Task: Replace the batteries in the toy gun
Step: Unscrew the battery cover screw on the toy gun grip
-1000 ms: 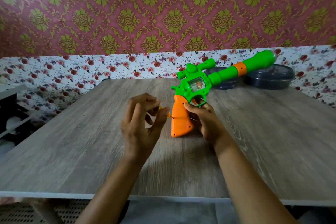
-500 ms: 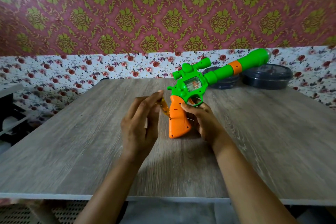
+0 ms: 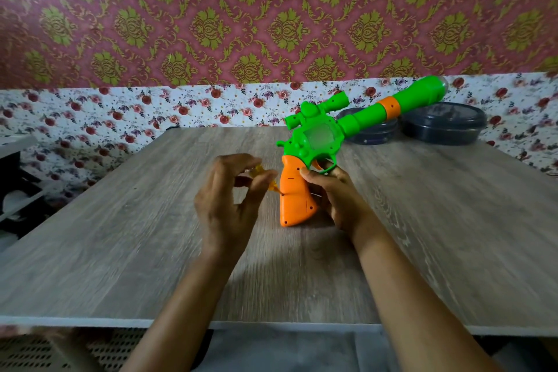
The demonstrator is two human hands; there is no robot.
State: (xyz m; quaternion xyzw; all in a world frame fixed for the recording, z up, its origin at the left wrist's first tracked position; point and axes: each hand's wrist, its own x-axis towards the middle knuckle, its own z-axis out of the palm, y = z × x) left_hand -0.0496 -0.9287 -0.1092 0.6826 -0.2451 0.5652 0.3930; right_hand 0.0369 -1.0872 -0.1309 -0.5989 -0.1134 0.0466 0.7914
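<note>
The left hand (image 3: 229, 208) pinches a small yellow screwdriver (image 3: 260, 173) between thumb and curled fingertips. Its far end meets the left edge of the orange handle (image 3: 297, 196), probably at a screw. The light fingertip hold suits twirling a thin tool rather than forcing it. The picture is blurred there, so I cannot tell whether the tip is seated.

The right hand (image 3: 341, 199) clamps the same handle from the right, thumb on the near face and fingers wrapped behind, up near the trigger guard. That looks like a brace, so that pressure from the left does not tip or slide the toy.

The toy gun (image 3: 320, 136) stands on the butt of its handle at the middle of the table (image 3: 120, 251). Its green body sits above the hands, and the barrel slants up and away to the far right. Standing it this way turns the handle's seamed panel, likely the battery cover, towards the person. The cover seems to be in place, and no batteries show, so the task appears to be at its opening step.

Two dark round lidded containers (image 3: 444, 124) sit at the far right edge, behind the barrel and well apart from the hands.
</note>
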